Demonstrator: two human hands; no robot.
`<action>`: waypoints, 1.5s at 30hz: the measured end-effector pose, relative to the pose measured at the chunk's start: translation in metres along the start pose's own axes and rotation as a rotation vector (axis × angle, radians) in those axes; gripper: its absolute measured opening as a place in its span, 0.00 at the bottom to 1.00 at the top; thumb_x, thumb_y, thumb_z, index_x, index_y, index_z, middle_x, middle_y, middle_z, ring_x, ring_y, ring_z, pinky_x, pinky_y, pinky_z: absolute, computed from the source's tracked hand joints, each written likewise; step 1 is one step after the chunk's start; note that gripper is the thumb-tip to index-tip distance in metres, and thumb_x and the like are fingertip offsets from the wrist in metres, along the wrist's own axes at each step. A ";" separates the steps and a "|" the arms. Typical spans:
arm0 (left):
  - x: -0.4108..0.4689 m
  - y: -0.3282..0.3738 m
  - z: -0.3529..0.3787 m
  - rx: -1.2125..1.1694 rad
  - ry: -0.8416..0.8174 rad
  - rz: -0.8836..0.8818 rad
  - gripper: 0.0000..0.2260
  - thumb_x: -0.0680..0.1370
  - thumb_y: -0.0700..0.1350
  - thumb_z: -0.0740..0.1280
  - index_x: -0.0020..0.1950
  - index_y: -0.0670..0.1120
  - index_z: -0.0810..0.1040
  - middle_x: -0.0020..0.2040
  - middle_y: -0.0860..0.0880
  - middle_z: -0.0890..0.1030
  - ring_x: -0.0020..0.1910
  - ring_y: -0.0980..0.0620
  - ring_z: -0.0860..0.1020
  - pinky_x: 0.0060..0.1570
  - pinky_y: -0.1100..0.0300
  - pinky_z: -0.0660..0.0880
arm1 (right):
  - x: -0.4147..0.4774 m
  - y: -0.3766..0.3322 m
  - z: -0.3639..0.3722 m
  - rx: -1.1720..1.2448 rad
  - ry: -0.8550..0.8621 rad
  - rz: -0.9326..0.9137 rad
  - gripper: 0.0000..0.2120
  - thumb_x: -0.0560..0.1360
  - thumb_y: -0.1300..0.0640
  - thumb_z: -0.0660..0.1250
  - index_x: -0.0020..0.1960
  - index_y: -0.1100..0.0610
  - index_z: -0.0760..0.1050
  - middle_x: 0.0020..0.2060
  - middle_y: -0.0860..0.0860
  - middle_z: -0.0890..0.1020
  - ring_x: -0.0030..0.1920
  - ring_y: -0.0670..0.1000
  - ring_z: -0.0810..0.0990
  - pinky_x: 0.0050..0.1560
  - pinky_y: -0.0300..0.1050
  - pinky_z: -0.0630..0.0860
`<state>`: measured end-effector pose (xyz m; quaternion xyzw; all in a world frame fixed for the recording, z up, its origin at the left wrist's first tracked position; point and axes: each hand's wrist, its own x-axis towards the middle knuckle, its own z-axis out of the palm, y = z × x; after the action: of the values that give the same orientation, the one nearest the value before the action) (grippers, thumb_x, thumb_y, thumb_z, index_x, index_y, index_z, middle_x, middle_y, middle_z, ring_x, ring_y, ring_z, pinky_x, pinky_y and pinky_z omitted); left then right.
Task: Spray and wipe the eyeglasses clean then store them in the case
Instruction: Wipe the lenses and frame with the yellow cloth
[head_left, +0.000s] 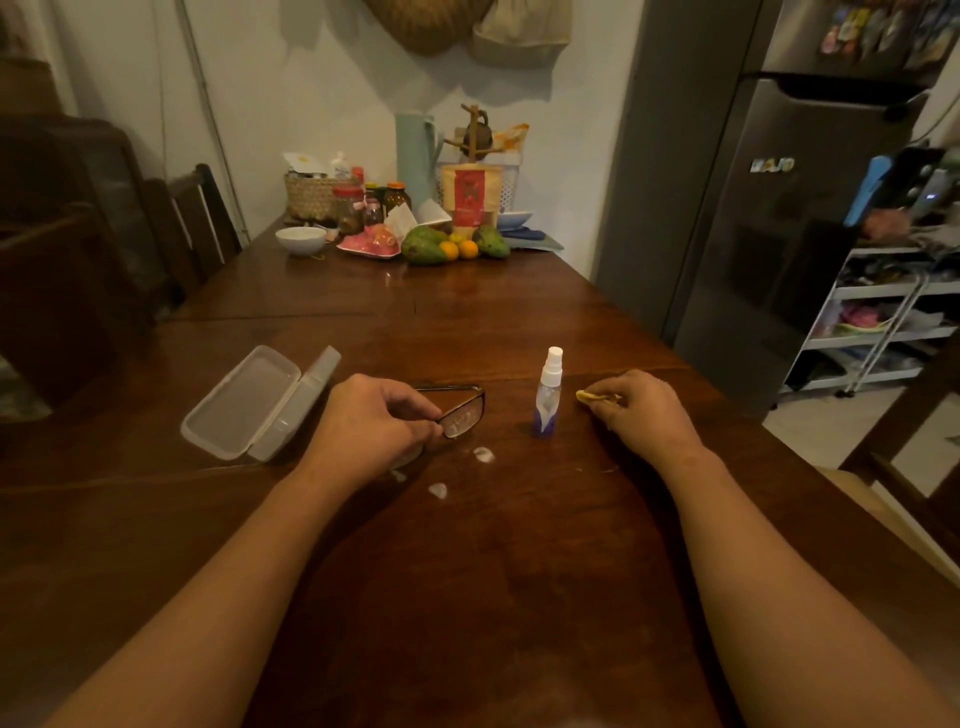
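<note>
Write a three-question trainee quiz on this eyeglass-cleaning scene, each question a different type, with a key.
1. True or false: the eyeglass case lies open on the table.
2. Multiple choice: what is the left hand holding?
A. the spray bottle
B. the eyeglasses
C. the yellow cloth
3. Fill in: the spray bottle stands upright between the eyeglasses and the ____ hand.

Key
1. True. Its lid is swung back.
2. B. The fingers grip the frame; the visible lens looks wet.
3. Right. The right hand pinches the yellow cloth just beside the bottle.
</note>
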<state>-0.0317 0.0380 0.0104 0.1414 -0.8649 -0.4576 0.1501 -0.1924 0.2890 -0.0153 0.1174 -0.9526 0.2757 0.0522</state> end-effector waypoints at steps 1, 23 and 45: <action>-0.001 0.001 0.000 0.005 0.012 0.005 0.05 0.70 0.41 0.77 0.40 0.52 0.86 0.37 0.54 0.85 0.38 0.56 0.83 0.36 0.61 0.79 | -0.001 0.001 0.000 0.104 0.049 -0.001 0.12 0.78 0.53 0.70 0.61 0.49 0.81 0.58 0.47 0.77 0.57 0.49 0.75 0.59 0.50 0.78; -0.005 0.020 -0.013 -0.305 0.174 0.199 0.09 0.67 0.38 0.78 0.38 0.52 0.85 0.35 0.54 0.86 0.35 0.59 0.82 0.34 0.68 0.75 | -0.062 -0.082 0.022 0.461 0.258 -0.783 0.14 0.76 0.66 0.70 0.59 0.56 0.82 0.57 0.47 0.79 0.60 0.42 0.77 0.59 0.40 0.76; -0.010 0.022 -0.006 -0.373 0.140 0.149 0.06 0.68 0.33 0.76 0.43 0.40 0.85 0.38 0.41 0.85 0.39 0.43 0.84 0.43 0.50 0.81 | -0.058 -0.079 0.031 0.267 0.339 -0.891 0.15 0.80 0.60 0.66 0.65 0.55 0.79 0.60 0.49 0.80 0.58 0.46 0.79 0.49 0.52 0.80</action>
<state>-0.0224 0.0488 0.0307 0.0786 -0.7607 -0.5864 0.2669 -0.1178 0.2184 -0.0104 0.4726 -0.7442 0.3614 0.3038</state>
